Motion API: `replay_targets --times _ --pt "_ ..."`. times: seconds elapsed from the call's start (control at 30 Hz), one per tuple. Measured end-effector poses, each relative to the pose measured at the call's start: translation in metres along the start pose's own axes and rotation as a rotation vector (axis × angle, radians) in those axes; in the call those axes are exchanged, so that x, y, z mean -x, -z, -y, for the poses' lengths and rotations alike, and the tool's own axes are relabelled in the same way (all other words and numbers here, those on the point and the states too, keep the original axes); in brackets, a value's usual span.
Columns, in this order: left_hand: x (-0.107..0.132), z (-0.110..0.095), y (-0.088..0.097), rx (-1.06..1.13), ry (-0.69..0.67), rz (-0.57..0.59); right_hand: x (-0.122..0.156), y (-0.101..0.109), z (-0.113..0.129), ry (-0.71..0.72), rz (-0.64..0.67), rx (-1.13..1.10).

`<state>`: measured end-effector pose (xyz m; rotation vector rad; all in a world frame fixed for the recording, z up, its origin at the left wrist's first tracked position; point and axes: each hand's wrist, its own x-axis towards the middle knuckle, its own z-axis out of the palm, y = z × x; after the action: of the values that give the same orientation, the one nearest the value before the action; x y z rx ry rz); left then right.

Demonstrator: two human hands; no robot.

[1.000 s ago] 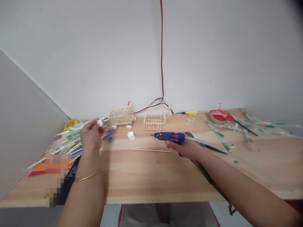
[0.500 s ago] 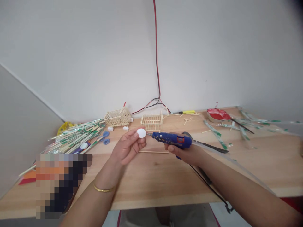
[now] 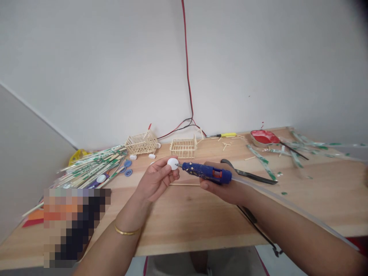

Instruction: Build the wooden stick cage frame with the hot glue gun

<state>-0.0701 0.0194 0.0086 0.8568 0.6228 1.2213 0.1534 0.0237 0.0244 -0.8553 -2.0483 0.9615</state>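
Note:
Between thumb and fingers, my left hand [image 3: 156, 178] pinches a white bottle cap [image 3: 172, 164], its round face turned toward the tool. My right hand [image 3: 220, 188] is wrapped round a blue hot glue gun [image 3: 207, 172]. The metal nozzle points left and appears to meet the cap's face. A clear glue stick trails from the gun's rear along my forearm. Just beyond my hands stands a small open frame of wooden sticks [image 3: 183, 148]. Farther left is a similar cart of sticks [image 3: 141, 142] with white caps as wheels.
Wrapped sticks [image 3: 94, 166] lie heaped at the left, near blue caps [image 3: 128, 168]. Black-handled scissors [image 3: 253, 175] and torn wrappers [image 3: 263, 161] are on the right. A red paint dish [image 3: 264, 138] with a brush and a yellow-handled tool [image 3: 228, 135] sit by the wall.
The glue gun's nozzle has swung from the cap's edge onto its face. My left hand has shifted slightly, and the camera view has moved a little.

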Motion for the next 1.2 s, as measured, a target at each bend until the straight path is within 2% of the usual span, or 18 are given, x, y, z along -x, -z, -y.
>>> replay_targets --times 0.67,1.2 --pt "-0.0025 0.0017 0.0021 -0.093 -0.032 -0.025 -0.0039 0.0013 0.0048 -0.026 0.021 0.098" --pt "-0.0039 0.0031 0.0047 -0.165 -0.061 -0.048 -0.0047 0.0004 0.003 -0.037 0.04 0.057"
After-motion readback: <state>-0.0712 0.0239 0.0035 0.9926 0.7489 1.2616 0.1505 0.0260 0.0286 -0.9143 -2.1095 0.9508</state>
